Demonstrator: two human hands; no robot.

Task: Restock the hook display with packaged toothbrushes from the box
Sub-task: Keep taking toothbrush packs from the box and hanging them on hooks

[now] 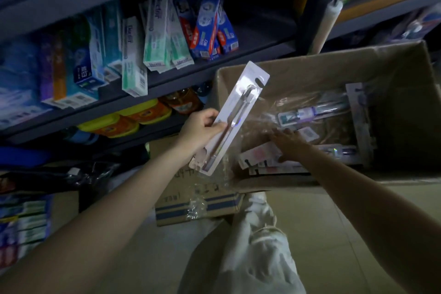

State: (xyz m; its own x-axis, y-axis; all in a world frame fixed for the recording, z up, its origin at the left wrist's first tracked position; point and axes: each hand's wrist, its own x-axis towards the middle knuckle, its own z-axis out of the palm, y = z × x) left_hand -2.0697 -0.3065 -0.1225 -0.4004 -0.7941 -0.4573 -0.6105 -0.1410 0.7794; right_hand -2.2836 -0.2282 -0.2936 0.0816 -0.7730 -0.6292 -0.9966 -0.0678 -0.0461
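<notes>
A long white blister-packed toothbrush [235, 118] is gripped by the left hand [202, 130] at frame centre; the right hand [290, 142], seemingly flat-fingered, is laid on packs in the box [334, 64].

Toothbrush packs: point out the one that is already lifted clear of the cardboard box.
The clear-fronted toothbrush pack gripped in the left hand, tilted with its hang hole uppermost. The other packs lie inside the cardboard box, where the right hand reaches.

Right hand [290, 143] fingertips blurred among plastic wrap in the box [310, 71], shelf cartons [157, 31] print unreadable, far-left packs [16, 93] smeared
</notes>
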